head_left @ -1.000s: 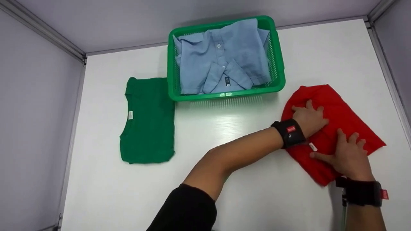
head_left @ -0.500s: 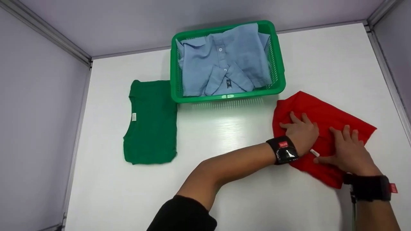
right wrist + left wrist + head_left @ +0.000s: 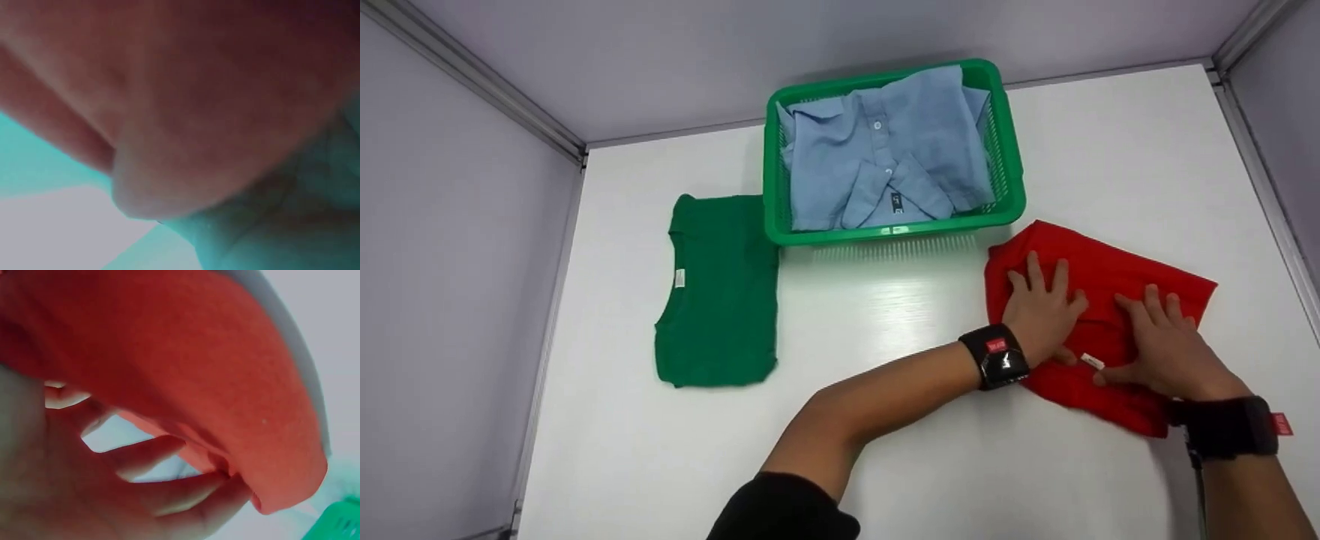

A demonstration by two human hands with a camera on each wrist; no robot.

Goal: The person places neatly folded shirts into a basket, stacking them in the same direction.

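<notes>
A folded red garment lies on the white table, just right of the green basket. My left hand presses flat on its left part, fingers spread and straight. My right hand presses flat on its right part, thumb near a small white label. In the left wrist view the red garment fills the frame above my left hand's fingers. The right wrist view is a close blur of skin.
The green basket holds a light blue button shirt. A folded green T-shirt lies flat to the basket's left. Grey walls with metal rails bound the table at left, back and right.
Both hands have slid the red garment leftward and turned it, bringing it closer to the basket's right front corner. The hands stay flat on it.
</notes>
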